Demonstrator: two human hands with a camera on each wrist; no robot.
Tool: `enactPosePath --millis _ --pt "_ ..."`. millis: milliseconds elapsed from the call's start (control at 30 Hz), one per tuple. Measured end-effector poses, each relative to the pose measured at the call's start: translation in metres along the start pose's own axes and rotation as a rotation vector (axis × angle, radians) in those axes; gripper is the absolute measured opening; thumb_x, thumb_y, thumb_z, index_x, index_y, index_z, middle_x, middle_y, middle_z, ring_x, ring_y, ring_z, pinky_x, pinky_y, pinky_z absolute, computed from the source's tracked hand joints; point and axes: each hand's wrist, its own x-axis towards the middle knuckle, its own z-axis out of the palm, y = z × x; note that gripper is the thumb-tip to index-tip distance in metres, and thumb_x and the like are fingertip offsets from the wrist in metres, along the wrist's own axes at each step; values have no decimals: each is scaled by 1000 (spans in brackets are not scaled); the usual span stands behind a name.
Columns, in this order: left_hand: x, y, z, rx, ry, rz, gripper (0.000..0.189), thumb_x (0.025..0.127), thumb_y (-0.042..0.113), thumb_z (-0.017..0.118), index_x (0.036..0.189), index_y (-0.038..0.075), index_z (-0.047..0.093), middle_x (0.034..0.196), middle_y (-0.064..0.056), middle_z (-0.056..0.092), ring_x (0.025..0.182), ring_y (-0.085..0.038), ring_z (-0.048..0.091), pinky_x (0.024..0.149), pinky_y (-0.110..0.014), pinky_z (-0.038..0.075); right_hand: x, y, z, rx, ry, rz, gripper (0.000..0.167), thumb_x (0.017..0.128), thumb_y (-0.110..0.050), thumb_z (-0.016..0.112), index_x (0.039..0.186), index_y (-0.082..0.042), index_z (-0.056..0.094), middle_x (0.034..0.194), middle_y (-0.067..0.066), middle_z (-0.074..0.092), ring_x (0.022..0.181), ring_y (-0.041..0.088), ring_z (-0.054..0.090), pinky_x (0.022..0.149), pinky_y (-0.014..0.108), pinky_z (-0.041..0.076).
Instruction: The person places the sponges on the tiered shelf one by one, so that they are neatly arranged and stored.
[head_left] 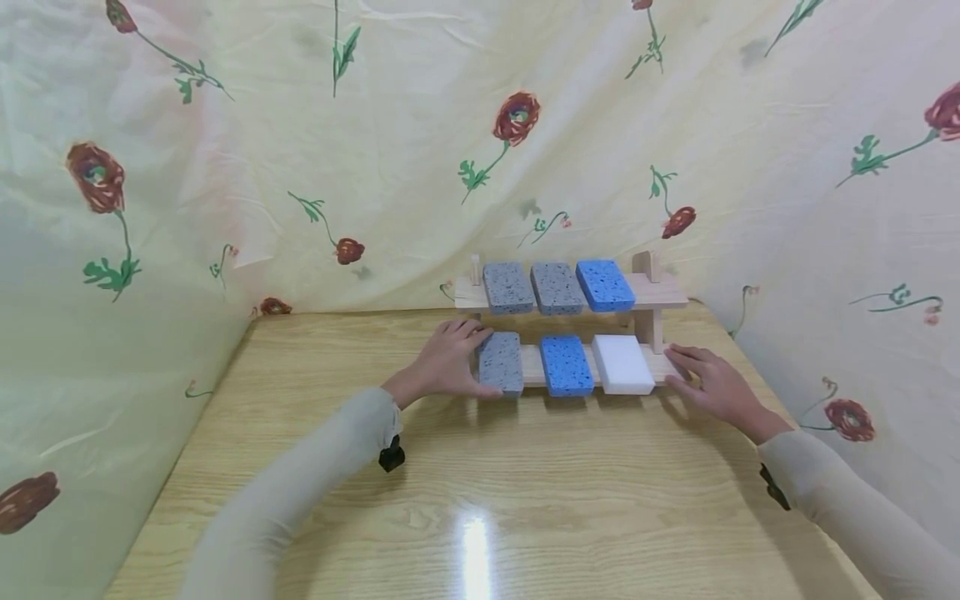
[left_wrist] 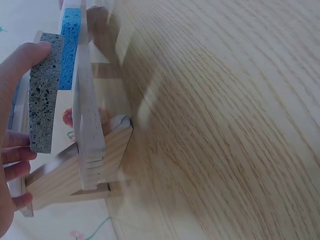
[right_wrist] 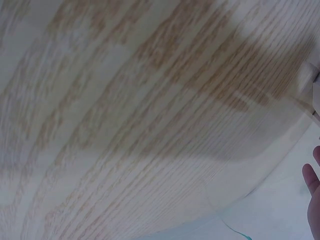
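Observation:
A two-tier wooden rack (head_left: pixel 663 291) carries sponges on both shelves. My left hand (head_left: pixel 452 360) holds the grey speckled sponge (head_left: pixel 500 364) at the left of the lower tier. In the left wrist view, my thumb lies on the near edge of that grey sponge (left_wrist: pixel 44 95), with the other fingers around its far side. Beside it on the lower shelf are a blue sponge (head_left: pixel 567 366) and a white sponge (head_left: pixel 623 365). My right hand (head_left: pixel 716 387) rests at the right end of the lower shelf, fingers extended; its wrist view catches only fingertips (right_wrist: pixel 311 180).
Two grey sponges (head_left: pixel 508 288) and a blue sponge (head_left: pixel 604 286) stand on the upper shelf. The rack is at the back of a wood-grain table (head_left: pixel 360 517), close to a flowered cloth (head_left: pixel 405 150) that hangs behind and at both sides.

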Motion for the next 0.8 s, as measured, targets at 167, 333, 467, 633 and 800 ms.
enactPosePath --millis 167,333,467,633,800 --pt "4 1 3 31 15 4 111 70 78 73 151 7 48 150 -14 50 141 -32 42 120 -50 33 0 0 -1 4 -5 3 57 96 -33 67 137 6 60 141 31 56 125 52 54 100 67 44" --pt "7 3 6 55 20 6 111 70 80 72 151 7 48 149 -11 50 139 -29 43 120 -46 33 0 0 0 12 0 -2 57 96 -33 69 136 6 60 141 30 57 125 51 54 100 66 44" --pt "9 4 8 53 10 -3 111 71 80 71 153 8 47 151 -13 49 141 -30 42 121 -48 32 -1 0 1 16 4 -1 57 94 -32 70 136 5 61 140 29 58 125 50 55 100 66 45" --pt "10 6 11 56 -3 -18 111 72 80 70 153 8 46 154 -13 46 143 -31 40 122 -50 30 -2 0 0 11 11 -10 57 94 -31 70 136 6 61 140 30 57 125 51 55 100 66 44" --pt "11 7 13 68 -1 -25 111 72 79 70 154 9 46 156 -11 45 145 -31 39 123 -50 27 -2 0 0 14 14 -15 57 94 -32 71 136 6 61 140 30 57 124 51 55 99 67 44"
